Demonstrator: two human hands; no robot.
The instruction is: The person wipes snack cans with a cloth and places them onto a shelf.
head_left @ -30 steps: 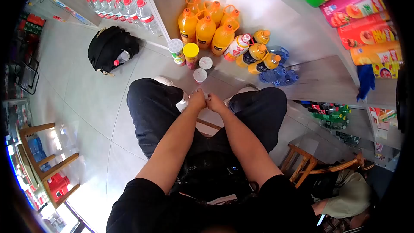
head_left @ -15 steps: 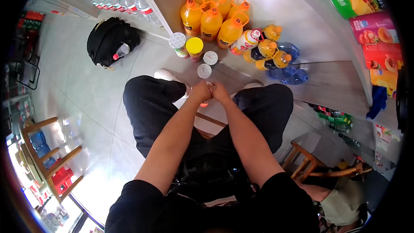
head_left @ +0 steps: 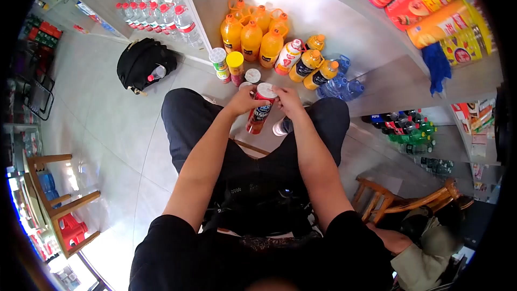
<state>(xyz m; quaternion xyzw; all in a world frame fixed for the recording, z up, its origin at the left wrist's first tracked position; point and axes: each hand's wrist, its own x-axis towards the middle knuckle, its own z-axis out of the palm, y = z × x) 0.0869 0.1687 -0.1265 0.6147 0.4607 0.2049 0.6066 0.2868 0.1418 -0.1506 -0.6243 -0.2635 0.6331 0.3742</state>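
Note:
Between my two hands, a red canister (head_left: 259,116) with a white lid and a dark blue label leans so that its side and top both show. My left hand (head_left: 242,100) is closed on its left side near the top, thumb against the can. On the other side my right hand (head_left: 287,100) grips by the lid's edge. Just beyond them on the floor stand a white-lidded container (head_left: 252,75), a yellow-lidded can (head_left: 235,67) and a can with a pale dotted top (head_left: 218,64). Another pale lid is partly hidden behind my left hand.
Orange juice bottles (head_left: 251,39) stand in rows at the shelf's base, beside blue-capped water bottles (head_left: 344,87). A black backpack (head_left: 144,64) lies on the floor at left. Wooden chairs (head_left: 62,205) flank me, and another person (head_left: 420,256) is at lower right.
The red canister, mostly hidden by my joined hands before, now shows its lid and label. My hands have moved apart to its two sides. The view has shifted.

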